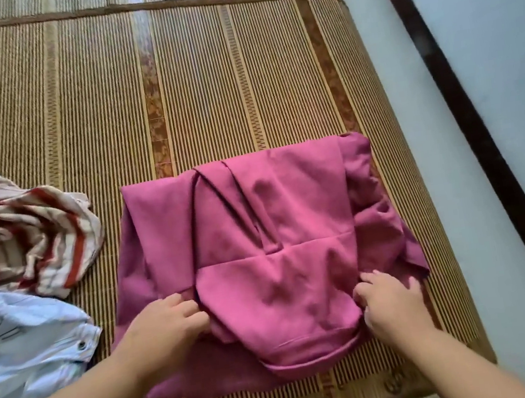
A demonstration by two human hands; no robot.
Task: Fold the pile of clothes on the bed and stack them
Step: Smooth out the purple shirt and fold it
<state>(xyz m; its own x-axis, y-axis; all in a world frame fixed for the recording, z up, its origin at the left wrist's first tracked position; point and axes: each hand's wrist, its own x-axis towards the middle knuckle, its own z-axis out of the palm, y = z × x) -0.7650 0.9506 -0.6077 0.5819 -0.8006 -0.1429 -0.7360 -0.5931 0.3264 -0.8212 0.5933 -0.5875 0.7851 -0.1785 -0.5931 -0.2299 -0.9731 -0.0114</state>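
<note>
A magenta hooded garment (pixel 269 232) lies partly folded on the bamboo mat (pixel 203 88) of the bed, its sides turned in and its hood lying over the near part. My left hand (pixel 168 328) grips the left edge of the hood fabric, fingers curled into it. At the hood's right edge, my right hand (pixel 392 302) pinches the cloth the same way. Both hands rest low on the garment's near half.
A crumpled red-and-cream striped garment (pixel 21 235) lies at the left. A light blue denim piece (pixel 24 343) with a metal button sits just below it. The bed's right edge meets a pale wall (pixel 484 29) with a dark strip (pixel 483 138).
</note>
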